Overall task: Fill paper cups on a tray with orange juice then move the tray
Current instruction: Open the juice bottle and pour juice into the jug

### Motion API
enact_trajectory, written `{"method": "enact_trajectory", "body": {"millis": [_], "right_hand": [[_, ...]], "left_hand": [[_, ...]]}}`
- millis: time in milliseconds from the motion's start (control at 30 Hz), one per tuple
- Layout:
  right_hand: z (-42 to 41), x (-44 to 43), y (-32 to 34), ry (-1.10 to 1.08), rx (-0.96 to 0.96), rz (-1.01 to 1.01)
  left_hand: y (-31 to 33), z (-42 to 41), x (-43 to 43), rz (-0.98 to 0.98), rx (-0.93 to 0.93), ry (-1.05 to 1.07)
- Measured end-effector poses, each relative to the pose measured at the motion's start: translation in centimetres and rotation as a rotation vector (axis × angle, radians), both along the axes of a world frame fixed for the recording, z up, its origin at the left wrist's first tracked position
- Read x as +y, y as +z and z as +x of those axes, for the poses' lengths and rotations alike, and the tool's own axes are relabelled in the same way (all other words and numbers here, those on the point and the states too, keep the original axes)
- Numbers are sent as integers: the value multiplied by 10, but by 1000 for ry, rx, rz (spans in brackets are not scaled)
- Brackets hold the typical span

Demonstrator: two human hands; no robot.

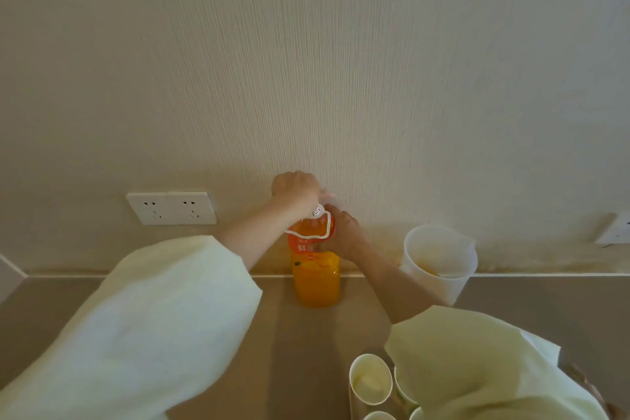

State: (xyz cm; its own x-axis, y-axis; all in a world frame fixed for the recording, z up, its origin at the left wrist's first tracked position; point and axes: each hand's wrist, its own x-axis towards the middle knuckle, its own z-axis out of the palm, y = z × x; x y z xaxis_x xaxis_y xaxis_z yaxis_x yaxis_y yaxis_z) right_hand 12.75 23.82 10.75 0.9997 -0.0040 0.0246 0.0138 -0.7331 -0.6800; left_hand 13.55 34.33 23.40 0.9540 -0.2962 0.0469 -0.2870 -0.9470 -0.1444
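Nearest to me, the paper cups stand upright at the lower edge of the view, and the right sleeve hangs just over them. I judge that if this arm draws back carelessly, the cloth can catch a rim and tip a cup. The tray shows, I think, only as a brown edge beside the sleeve, so I cannot be sure how the cups sit on it, nor if they have juice inside. Further on the bench, the orange juice bottle stands upright, close to the wall and more than half full. The danger here is a hard twist: the bottle can turn or slide on the smooth bench, or juice can jump out at the neck when it opens. The left hand is curled tight over the top of the bottle, clamped on the cap, which its fingers cover. The right hand wraps the shoulder of the bottle below the white carry loop and steadies it. Beside the right forearm stands a pale jug with a little juice at its bottom; an elbow can push it. On the wall to the left, a socket is near enough that a splash would be bad.
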Motion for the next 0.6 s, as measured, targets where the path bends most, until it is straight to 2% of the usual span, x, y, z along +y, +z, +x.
{"method": "enact_trajectory", "body": {"millis": [67,167,233,367,467,600], "right_hand": [[0,0,0,1,5,-16],[-1,2,-1,-4,2,-12],[0,3,-2,-12,11,-15],[1,4,-3,-16,19,-9],[3,4,-5,-23,22,-4],[1,3,-2,-16,32,-12]], "left_hand": [[11,11,2,-135,85,21],[20,15,8,-153,277,-144],[14,17,12,-157,332,-190],[7,19,15,-162,208,-171],[1,21,18,-97,219,-189],[-4,20,20,-130,136,-188]]}}
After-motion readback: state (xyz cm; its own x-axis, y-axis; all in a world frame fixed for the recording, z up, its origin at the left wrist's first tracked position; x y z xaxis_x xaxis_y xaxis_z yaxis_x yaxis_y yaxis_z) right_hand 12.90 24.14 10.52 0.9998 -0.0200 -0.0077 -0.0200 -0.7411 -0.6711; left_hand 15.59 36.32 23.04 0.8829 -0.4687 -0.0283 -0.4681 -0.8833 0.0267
